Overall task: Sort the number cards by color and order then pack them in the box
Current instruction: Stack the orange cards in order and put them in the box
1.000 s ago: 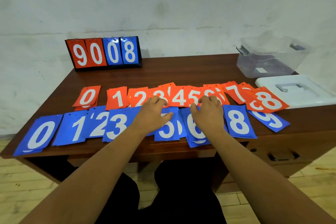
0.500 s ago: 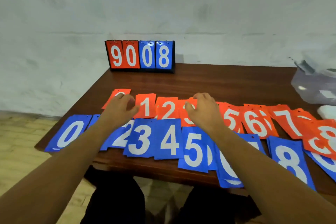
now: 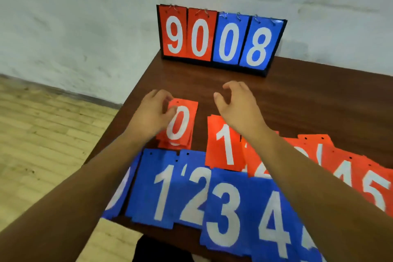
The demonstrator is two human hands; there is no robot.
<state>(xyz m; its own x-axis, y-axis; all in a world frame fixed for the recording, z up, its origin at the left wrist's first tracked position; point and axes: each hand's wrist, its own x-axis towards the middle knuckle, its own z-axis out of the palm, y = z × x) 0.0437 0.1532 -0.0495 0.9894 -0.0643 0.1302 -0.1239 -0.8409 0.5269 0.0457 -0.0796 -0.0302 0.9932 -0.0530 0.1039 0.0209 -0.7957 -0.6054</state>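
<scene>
Left hand point(image 3: 152, 115) pinching red 0 stack point(image 3: 185, 125) at upper-left, right hand point(image 3: 238, 110) apart

wall point(image 3: 63, 17): grey-white, scuffed | floor point(image 3: 42, 134): pale wood planks | table point(image 3: 308, 91): dark brown wood

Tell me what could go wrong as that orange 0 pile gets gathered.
The left hand pinches the orange 0 pile near one upper corner only; its fanned lower cards may slide out of the grip. The blue 0 card pokes past the table's edge beside the left forearm; a brush might push it off.
</scene>
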